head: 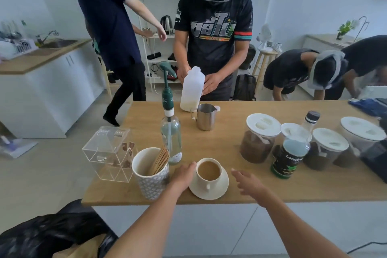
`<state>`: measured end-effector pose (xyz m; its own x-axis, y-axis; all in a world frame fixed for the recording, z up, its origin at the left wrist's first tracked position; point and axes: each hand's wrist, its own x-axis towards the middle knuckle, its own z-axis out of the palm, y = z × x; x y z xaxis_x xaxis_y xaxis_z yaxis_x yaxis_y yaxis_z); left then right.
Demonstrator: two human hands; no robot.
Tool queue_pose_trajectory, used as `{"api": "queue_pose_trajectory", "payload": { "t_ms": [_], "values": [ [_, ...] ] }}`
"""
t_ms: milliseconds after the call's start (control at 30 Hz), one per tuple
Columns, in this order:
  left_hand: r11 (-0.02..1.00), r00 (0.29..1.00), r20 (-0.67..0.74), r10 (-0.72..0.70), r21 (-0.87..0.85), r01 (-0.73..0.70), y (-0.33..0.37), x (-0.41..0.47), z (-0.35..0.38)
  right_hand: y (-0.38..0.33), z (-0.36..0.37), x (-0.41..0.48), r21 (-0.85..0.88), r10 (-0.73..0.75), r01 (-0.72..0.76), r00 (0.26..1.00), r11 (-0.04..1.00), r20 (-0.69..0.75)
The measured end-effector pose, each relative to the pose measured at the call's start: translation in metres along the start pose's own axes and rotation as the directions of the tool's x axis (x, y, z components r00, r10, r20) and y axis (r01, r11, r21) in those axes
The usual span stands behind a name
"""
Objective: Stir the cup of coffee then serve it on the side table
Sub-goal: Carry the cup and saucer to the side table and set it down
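Note:
A white cup of milky coffee (209,170) stands on a white saucer (219,190) near the front edge of the wooden table (230,148), handle toward me. My left hand (184,175) rests against the saucer's left rim and the cup's side, fingers slightly curled. To the right of the saucer, a short gap away, my right hand (249,182) hovers open with fingers spread, holding nothing. A patterned mug with several wooden stir sticks (160,161) stands just left of my left hand.
A syrup pump bottle (170,132), steel milk jug (206,117) and clear acrylic box (109,153) stand behind and left. Lidded jars (259,138) and a dark bottle (290,156) crowd the right. A person across the table holds a milk container (192,90). Other people stand around.

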<state>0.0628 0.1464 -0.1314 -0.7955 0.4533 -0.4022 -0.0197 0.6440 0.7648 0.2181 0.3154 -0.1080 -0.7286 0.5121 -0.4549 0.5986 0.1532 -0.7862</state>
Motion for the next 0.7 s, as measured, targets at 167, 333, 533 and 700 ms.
{"api": "queue_pose_trajectory", "payload": {
  "t_ms": [167, 333, 533, 700],
  "values": [
    [0.992, 0.994, 0.079, -0.07, -0.102, 0.078, -0.002, 0.009, -0.002, -0.005, 0.009, 0.012, 0.134, 0.044, -0.05, 0.998, 0.99, 0.052],
    [0.983, 0.987, 0.125, -0.102, -0.139, 0.119, 0.003, 0.013, -0.006, -0.015, 0.018, 0.02, 0.239, 0.057, -0.092, 0.987, 0.967, 0.149],
    [0.95, 0.969, 0.181, -0.167, -0.232, 0.207, 0.004, 0.012, -0.01, -0.011, 0.018, 0.034, 0.209, 0.097, -0.133, 0.98, 0.969, 0.172],
    [0.924, 0.962, 0.21, -0.176, -0.301, 0.234, -0.001, 0.015, -0.011, -0.005, 0.014, 0.041, 0.277, 0.116, -0.178, 0.967, 0.944, 0.228]
  ]
}}
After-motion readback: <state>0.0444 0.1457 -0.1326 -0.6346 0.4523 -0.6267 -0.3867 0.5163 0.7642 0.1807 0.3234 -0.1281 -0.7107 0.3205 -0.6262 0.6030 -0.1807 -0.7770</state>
